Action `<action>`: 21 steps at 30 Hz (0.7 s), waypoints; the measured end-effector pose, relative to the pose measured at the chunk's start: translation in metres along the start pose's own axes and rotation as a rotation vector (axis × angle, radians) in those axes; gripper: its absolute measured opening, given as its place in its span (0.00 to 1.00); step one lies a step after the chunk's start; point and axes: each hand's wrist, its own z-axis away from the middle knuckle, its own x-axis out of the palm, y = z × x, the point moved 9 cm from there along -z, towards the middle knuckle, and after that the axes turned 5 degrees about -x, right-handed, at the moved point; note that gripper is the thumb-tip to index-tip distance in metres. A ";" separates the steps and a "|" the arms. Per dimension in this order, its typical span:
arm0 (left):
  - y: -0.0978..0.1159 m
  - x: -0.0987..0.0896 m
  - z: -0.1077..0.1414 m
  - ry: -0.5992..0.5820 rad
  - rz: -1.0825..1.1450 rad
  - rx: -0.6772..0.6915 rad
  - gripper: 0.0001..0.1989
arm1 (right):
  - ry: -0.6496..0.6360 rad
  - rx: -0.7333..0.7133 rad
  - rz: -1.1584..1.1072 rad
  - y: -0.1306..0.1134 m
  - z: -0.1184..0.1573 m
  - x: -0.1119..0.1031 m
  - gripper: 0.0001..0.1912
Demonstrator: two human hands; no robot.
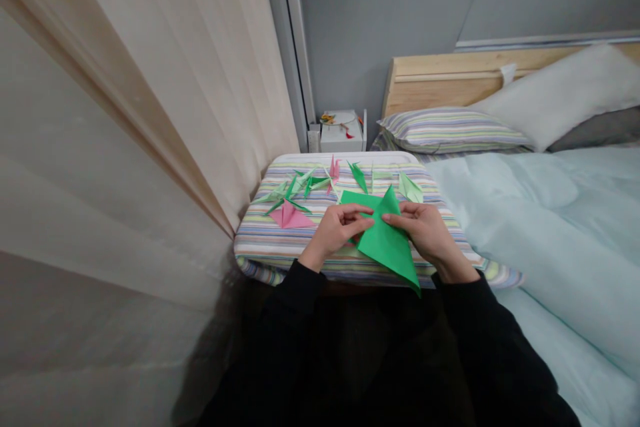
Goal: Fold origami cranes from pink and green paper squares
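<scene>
My left hand point(336, 230) and right hand point(425, 230) are both closed in a pinch on a sheet of green origami paper point(385, 243), gripping its upper part; neither hand is released. The sheet is folded into a pointed shape and is held over the middle of a striped cushion point(260, 253), with its lower tip reaching past the near edge. Toward the far edge lie folded paper pieces: a cluster of green cranes point(295, 187) near the far left corner, a pink folded piece point(290, 216) by the left side, and a pale green crane point(410, 187) near the far right corner. A beige curtain point(125, 147) hangs along the left side, and a bed with a pale blue duvet point(550, 240) lies to the right.
</scene>
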 end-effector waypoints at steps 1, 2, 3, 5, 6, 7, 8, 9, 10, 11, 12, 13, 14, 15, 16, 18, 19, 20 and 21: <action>0.000 -0.001 0.000 0.011 0.005 -0.001 0.19 | -0.059 0.009 0.044 -0.001 0.001 0.005 0.20; 0.000 -0.002 -0.001 0.026 0.001 0.005 0.18 | -0.114 0.013 0.088 -0.002 0.002 0.011 0.20; 0.001 -0.004 -0.001 0.044 -0.011 0.019 0.17 | -0.162 0.012 0.127 -0.003 0.004 0.018 0.20; 0.004 -0.007 0.000 0.070 -0.046 0.056 0.18 | -0.232 0.004 0.189 -0.003 0.006 0.030 0.20; 0.005 -0.007 0.000 0.073 -0.063 0.069 0.21 | -0.259 0.003 0.208 -0.003 0.007 0.035 0.21; 0.006 -0.008 0.001 0.074 -0.075 0.077 0.23 | -0.283 0.007 0.222 -0.001 0.008 0.040 0.21; 0.007 -0.009 0.002 0.078 -0.080 0.079 0.24 | -0.304 0.015 0.231 0.001 0.008 0.043 0.21; 0.007 -0.010 0.002 0.083 -0.079 0.074 0.24 | -0.319 0.023 0.239 0.002 0.009 0.046 0.21; 0.007 -0.011 0.003 0.091 -0.072 0.067 0.23 | -0.329 0.028 0.250 0.004 0.009 0.047 0.21; 0.007 -0.012 0.003 0.101 -0.058 0.056 0.22 | -0.337 0.029 0.264 0.005 0.009 0.048 0.22; 0.007 -0.013 0.003 0.113 -0.040 0.045 0.21 | -0.344 0.025 0.280 0.006 0.009 0.048 0.23; 0.007 -0.014 0.003 0.124 -0.020 0.035 0.19 | -0.352 0.017 0.295 0.006 0.008 0.048 0.24; 0.007 -0.014 0.003 0.134 -0.001 0.028 0.18 | -0.363 0.010 0.308 0.006 0.008 0.049 0.25; 0.007 -0.015 0.003 0.143 0.014 0.022 0.18 | -0.375 0.005 0.316 0.006 0.008 0.050 0.26; 0.006 -0.016 0.003 0.151 0.026 0.017 0.18 | -0.387 0.004 0.319 0.007 0.008 0.050 0.26; 0.004 -0.017 0.003 0.168 0.047 0.007 0.18 | -0.405 0.013 0.319 0.010 0.008 0.052 0.27; 0.003 -0.018 0.002 0.177 0.059 -0.001 0.18 | -0.412 0.021 0.318 0.011 0.008 0.052 0.27; 0.001 -0.019 0.002 0.189 0.071 -0.012 0.18 | -0.419 0.029 0.316 0.013 0.008 0.053 0.27; -0.001 -0.021 0.002 0.203 0.082 -0.023 0.17 | -0.425 0.035 0.312 0.015 0.008 0.053 0.27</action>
